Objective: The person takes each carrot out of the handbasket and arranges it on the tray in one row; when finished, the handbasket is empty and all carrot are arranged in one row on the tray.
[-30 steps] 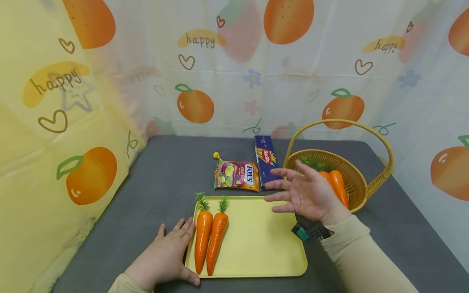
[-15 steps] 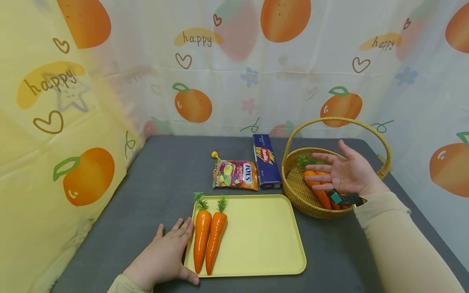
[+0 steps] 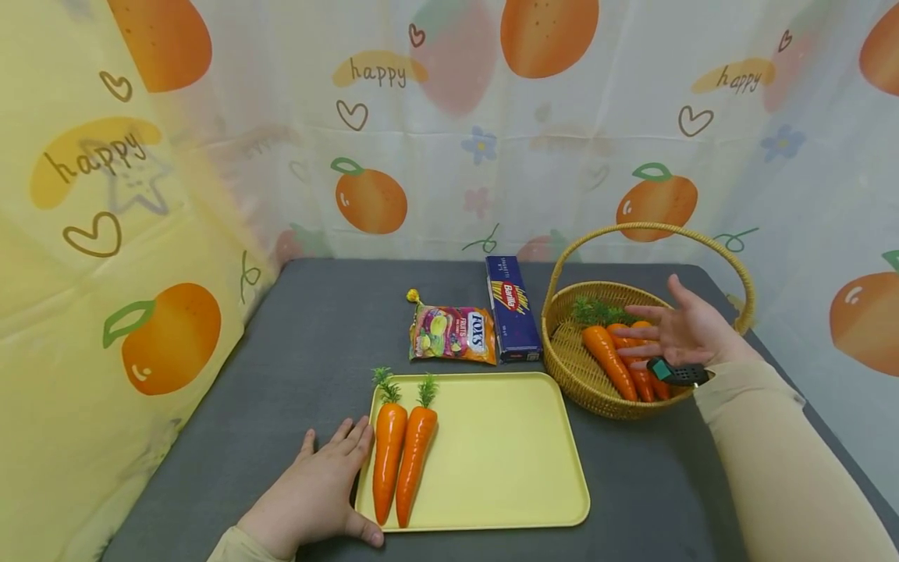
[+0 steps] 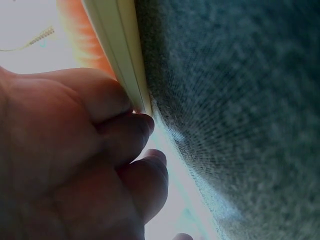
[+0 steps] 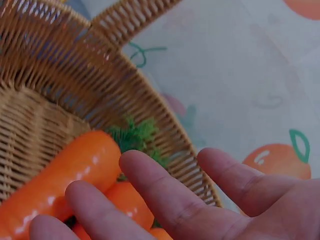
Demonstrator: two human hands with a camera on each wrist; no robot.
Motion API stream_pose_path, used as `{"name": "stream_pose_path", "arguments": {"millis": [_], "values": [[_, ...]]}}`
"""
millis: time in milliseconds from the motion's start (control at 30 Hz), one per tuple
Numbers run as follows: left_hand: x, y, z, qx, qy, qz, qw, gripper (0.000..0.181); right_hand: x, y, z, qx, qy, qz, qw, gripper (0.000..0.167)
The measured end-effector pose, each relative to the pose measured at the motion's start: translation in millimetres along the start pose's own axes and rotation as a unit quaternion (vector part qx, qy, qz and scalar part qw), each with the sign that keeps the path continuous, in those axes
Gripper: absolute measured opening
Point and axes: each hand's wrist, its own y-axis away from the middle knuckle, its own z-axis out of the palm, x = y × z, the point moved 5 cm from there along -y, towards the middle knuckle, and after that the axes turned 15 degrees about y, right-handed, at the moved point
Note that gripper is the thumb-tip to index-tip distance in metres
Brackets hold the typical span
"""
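Note:
Two orange carrots with green tops, a left one [image 3: 389, 460] and a right one [image 3: 417, 460], lie side by side on the left part of a yellow tray [image 3: 506, 453]. My left hand [image 3: 312, 488] rests against the tray's left edge, fingers straight and thumb at the near corner. Over the right side of a wicker basket [image 3: 572, 382] hovers my right hand [image 3: 691, 332], fingers spread and holding nothing. Inside the basket lie several carrots [image 5: 65, 180], partly hidden by that hand in both views.
Behind the tray lies a Fox's candy bag [image 3: 453, 334], with a blue Barilla spaghetti box [image 3: 513, 308] beside it, close to the basket. The basket's tall handle [image 3: 646, 226] arches above it. Printed curtains [image 3: 435, 156] border the grey table [image 3: 302, 336].
My right hand has moved right, from above the tray's far right corner to over the basket, staying spread. The left hand and the two carrots on the tray have not moved.

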Motion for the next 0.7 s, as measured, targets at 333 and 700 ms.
{"name": "stream_pose_path", "arguments": {"millis": [333, 700], "values": [[-1.0, 0.7, 0.2, 0.000, 0.002, -0.003, 1.0000, 0.159, 12, -11.0, -10, 0.095, 0.127, 0.062, 0.9854, 0.115], [-1.5, -1.1, 0.9, -0.006, 0.003, -0.010, 0.9999, 0.159, 24, -41.1, 7, 0.093, 0.134, 0.094, 0.9821, 0.113]]}}
